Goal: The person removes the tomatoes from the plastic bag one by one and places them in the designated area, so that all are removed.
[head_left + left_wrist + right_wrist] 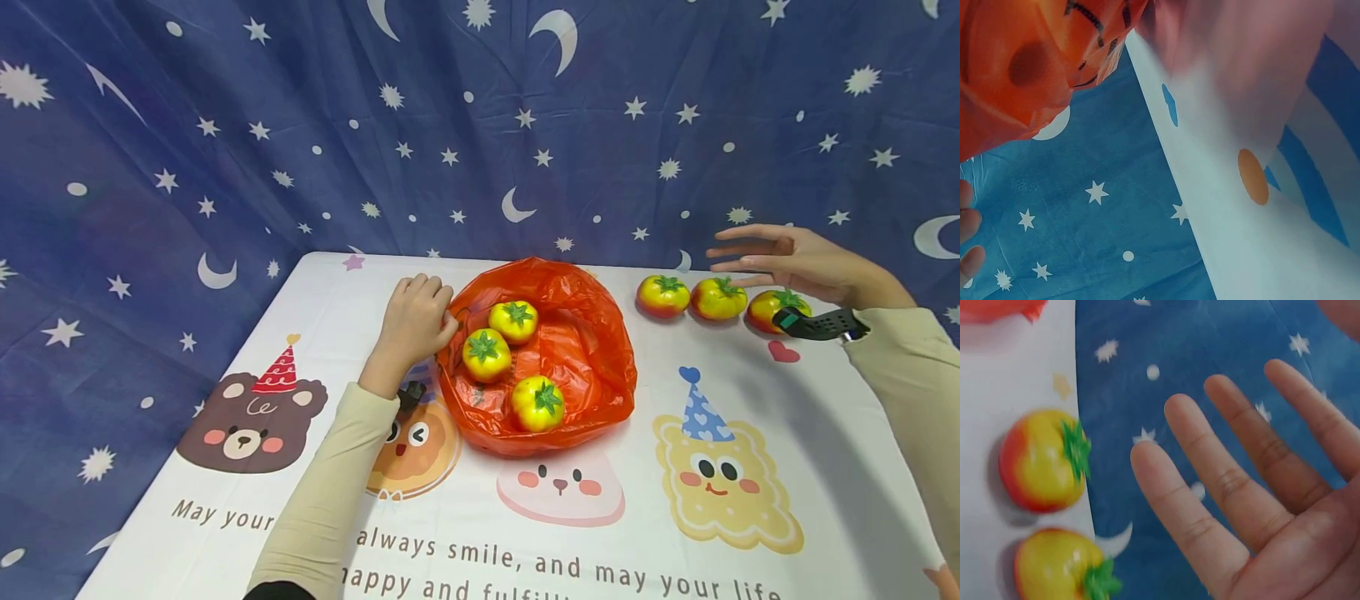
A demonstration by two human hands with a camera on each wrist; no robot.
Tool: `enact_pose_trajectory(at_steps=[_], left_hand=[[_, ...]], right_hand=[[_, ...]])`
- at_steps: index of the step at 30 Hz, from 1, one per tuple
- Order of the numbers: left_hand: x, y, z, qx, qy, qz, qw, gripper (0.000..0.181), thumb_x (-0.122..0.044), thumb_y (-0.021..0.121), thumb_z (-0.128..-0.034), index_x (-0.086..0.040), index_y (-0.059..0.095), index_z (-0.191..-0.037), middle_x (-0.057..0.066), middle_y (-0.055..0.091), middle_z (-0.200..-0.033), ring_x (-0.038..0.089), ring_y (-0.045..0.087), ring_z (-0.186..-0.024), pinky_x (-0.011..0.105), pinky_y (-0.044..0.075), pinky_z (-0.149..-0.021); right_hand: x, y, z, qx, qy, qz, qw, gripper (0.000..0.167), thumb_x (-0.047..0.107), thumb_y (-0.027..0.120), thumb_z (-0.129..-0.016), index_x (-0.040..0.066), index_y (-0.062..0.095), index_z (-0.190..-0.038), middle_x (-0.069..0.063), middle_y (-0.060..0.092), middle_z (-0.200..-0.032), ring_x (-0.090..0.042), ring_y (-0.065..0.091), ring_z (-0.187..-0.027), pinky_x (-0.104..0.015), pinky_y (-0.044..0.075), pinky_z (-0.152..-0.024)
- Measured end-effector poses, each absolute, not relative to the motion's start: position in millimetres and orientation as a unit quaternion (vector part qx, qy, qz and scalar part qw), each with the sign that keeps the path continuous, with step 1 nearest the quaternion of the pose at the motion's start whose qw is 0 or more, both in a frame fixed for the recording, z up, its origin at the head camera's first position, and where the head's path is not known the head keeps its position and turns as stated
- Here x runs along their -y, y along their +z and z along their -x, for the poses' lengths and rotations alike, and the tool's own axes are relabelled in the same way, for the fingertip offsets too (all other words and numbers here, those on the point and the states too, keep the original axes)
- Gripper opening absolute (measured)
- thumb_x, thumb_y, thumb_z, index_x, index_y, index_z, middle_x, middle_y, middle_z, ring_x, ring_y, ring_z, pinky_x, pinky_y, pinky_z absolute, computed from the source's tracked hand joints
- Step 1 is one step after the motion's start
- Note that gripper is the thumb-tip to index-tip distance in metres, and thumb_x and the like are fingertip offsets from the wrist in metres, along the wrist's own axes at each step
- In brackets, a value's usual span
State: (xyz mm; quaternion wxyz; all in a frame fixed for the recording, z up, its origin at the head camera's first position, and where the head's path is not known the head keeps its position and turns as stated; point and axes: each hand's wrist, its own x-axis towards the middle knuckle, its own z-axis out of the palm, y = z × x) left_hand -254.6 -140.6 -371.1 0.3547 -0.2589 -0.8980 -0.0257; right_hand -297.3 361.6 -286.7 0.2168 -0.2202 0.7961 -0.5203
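From here I'd worry that the right hand (804, 260), fingers (1229, 484) spread wide and empty near three tomatoes (718, 301) at upper right, might brush one off the counter's (675, 346) far edge, or the left hand (416, 318), gripping the bag (594, 358) mid-frame, tug too hard and spill it.

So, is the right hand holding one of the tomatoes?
No, the right hand is spread open and empty, near the row of three tomatoes.
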Motion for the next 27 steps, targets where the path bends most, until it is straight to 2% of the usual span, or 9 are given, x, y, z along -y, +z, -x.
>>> enact_pose_trajectory(at_steps=[3,9,15,18,22,25,27], left_hand=[[140,-371,255,0.899,-0.027,0.259,0.352,0.009,-0.013,0.052,-0.0725,-0.005,0.056,-0.073,0.009,0.052,-0.069,0.027,0.051,-0.071,0.040,0.042,-0.070],[140,-371,254,0.900,-0.024,0.258,0.352,0.009,-0.013,0.052,-0.0728,-0.005,0.056,-0.073,0.009,0.051,-0.069,0.027,0.050,-0.071,0.039,0.041,-0.069],[140,-371,254,0.898,-0.026,0.261,0.354,0.009,-0.013,0.053,-0.0731,-0.005,0.056,-0.074,0.008,0.052,-0.069,0.027,0.051,-0.071,0.039,0.041,-0.069],[140,-371,254,0.897,-0.026,0.261,0.355,0.009,-0.013,0.053,-0.0729,-0.005,0.057,-0.074,0.008,0.051,-0.068,0.027,0.051,-0.070,0.039,0.041,-0.069],[140,-371,254,0.896,-0.025,0.262,0.357,0.009,-0.013,0.053,-0.0726,-0.005,0.056,-0.073,0.008,0.051,-0.068,0.027,0.051,-0.070,0.039,0.041,-0.068],[140,-371,254,0.897,-0.024,0.261,0.356,0.009,-0.013,0.053,-0.0727,-0.005,0.056,-0.073,0.008,0.051,-0.068,0.027,0.051,-0.071,0.039,0.041,-0.068],[140,-371,254,0.898,-0.024,0.261,0.355,0.009,-0.013,0.053,-0.0726,-0.005,0.056,-0.073,0.008,0.052,-0.069,0.027,0.051,-0.071,0.039,0.041,-0.069]], right_hand=[[-346,-286,299,-0.806,-0.507,0.202,0.228,0.045,0.010,0.046,-0.095,0.026,0.043,-0.137,0.019,0.057,-0.125,-0.003,0.061,-0.109,-0.021,0.051,-0.085],[-315,-286,303,-0.837,-0.468,0.170,0.227,0.042,0.013,0.051,-0.094,0.024,0.046,-0.135,0.021,0.059,-0.119,0.001,0.061,-0.106,-0.022,0.053,-0.084],[-286,-286,305,-0.841,-0.456,0.164,0.241,0.040,0.017,0.055,-0.092,0.024,0.050,-0.131,0.018,0.060,-0.118,-0.003,0.060,-0.107,-0.027,0.054,-0.083],[-273,-288,306,-0.839,-0.453,0.167,0.250,0.040,0.017,0.056,-0.091,0.024,0.050,-0.130,0.017,0.061,-0.117,-0.007,0.062,-0.105,-0.030,0.056,-0.074],[-255,-293,308,-0.830,-0.460,0.179,0.261,0.043,0.015,0.058,-0.090,0.017,0.048,-0.132,0.006,0.062,-0.122,-0.010,0.065,-0.104,-0.033,0.056,-0.075],[-241,-296,308,-0.827,-0.460,0.183,0.266,0.047,0.013,0.061,-0.088,0.011,0.047,-0.133,-0.009,0.058,-0.130,-0.015,0.063,-0.108,-0.033,0.055,-0.083],[-233,-298,308,-0.827,-0.456,0.183,0.274,0.050,0.013,0.062,-0.087,0.008,0.046,-0.134,-0.016,0.053,-0.134,-0.021,0.062,-0.112,-0.035,0.054,-0.083]])
